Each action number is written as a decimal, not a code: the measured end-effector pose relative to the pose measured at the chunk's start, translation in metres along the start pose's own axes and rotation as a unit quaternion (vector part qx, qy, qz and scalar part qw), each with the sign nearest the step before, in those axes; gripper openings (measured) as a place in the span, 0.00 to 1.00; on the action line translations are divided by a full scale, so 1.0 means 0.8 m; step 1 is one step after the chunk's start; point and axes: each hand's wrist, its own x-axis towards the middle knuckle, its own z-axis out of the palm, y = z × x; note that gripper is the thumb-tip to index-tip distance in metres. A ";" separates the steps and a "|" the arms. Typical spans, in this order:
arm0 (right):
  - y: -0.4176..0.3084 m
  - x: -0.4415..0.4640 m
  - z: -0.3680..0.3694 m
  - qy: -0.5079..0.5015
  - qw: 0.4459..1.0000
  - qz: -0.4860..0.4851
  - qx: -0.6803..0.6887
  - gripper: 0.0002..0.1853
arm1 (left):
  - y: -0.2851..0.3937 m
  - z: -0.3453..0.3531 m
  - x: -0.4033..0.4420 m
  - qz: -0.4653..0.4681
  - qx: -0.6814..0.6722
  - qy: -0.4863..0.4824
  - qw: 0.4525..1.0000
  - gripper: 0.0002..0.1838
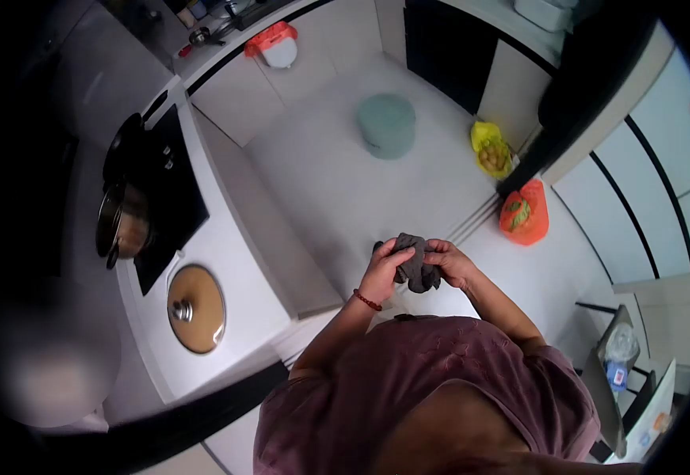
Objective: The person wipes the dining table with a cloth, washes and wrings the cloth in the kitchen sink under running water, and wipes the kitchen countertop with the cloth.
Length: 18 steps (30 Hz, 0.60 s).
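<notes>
The left hand (380, 274) and right hand (453, 264) both grasp a dark cloth (418, 274), bunched just in front of the shirt (440, 360); if either pinch loosens, I'd worry a fold could slip floorward.

Cloth (418, 269) between fingers (438, 246); lid (200, 317) on counter (243, 289), left; pot (129, 226) beyond lid, probably on stove (177, 210).

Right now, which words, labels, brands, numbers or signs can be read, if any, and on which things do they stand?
No text can be read.
Blue label, lower right: too small and blurred.
Coloured marks below it: too blurred to read.
Dark cloth: no writing visible.
</notes>
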 end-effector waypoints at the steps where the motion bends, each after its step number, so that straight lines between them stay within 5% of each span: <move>1: -0.016 0.029 -0.003 0.018 1.000 0.005 -0.005 0.12 | 0.010 -0.011 0.024 0.005 -0.022 0.006 1.000 0.11; 7: -0.139 0.186 0.013 0.112 0.993 -0.031 0.021 0.08 | 0.114 -0.102 0.171 -0.039 -0.072 -0.008 0.997 0.12; 11: -0.218 0.264 0.044 0.067 0.997 -0.022 0.020 0.08 | 0.189 -0.141 0.239 0.006 -0.003 -0.027 1.000 0.10; 13: -0.246 0.298 0.056 0.071 0.996 -0.029 0.034 0.08 | 0.216 -0.153 0.268 0.122 0.163 -0.051 0.978 0.11; 14: -0.258 0.317 0.057 0.074 0.997 -0.011 0.030 0.10 | 0.227 -0.155 0.284 0.019 0.023 -0.030 0.999 0.12; 18: -0.311 0.411 0.071 0.024 0.999 -0.006 0.026 0.12 | 0.278 -0.183 0.343 -0.055 0.001 -0.017 0.998 0.16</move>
